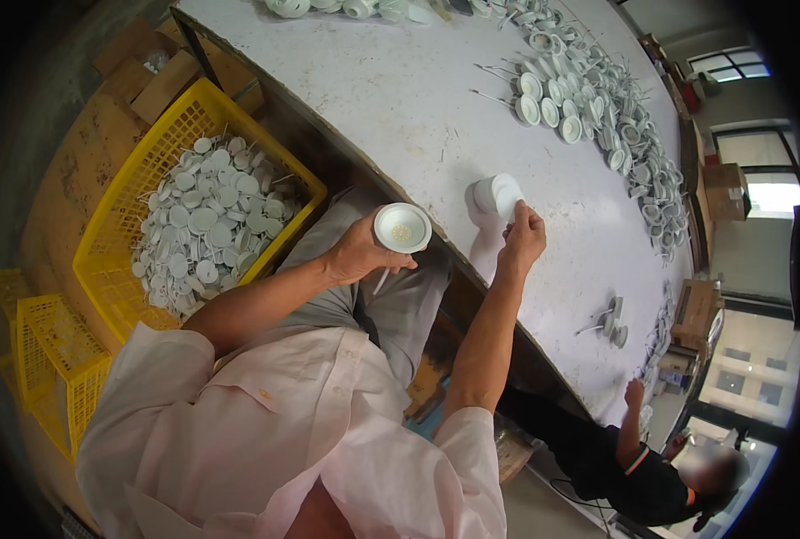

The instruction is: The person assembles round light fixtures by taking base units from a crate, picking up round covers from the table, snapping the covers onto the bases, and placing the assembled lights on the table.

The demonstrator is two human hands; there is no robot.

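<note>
Fingers curled, the left hand [359,252] grips a white lamp housing [402,227] beside the table's [328,76] near edge; the right hand [526,235] pinches a white disc [508,191]. Both seem light, stiff, best held by their rims. A yellow crate [106,225] sits left.
</note>
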